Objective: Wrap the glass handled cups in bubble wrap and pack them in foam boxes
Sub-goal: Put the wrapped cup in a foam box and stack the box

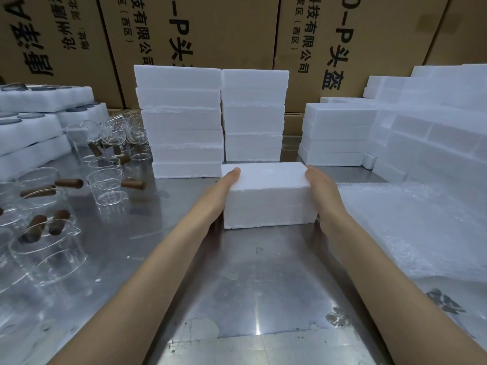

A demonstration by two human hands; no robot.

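Note:
A closed white foam box [267, 198] sits on the steel table in the middle of the view. My left hand [224, 188] presses flat against its left end, fingers straight. My right hand [320, 191] lies against its right end, fingers extended along the side. Several glass cups with brown wooden handles [108, 185] stand and lie on the left of the table. A sheet stack of bubble wrap [411, 227] lies on the right.
Two tall stacks of closed foam boxes [184, 122] stand just behind the held box, with more foam boxes [334, 135] at the right and foam trays [31, 133] at the far left. Cardboard cartons [210, 30] wall off the back. The steel table [237, 285] reaches the near edge.

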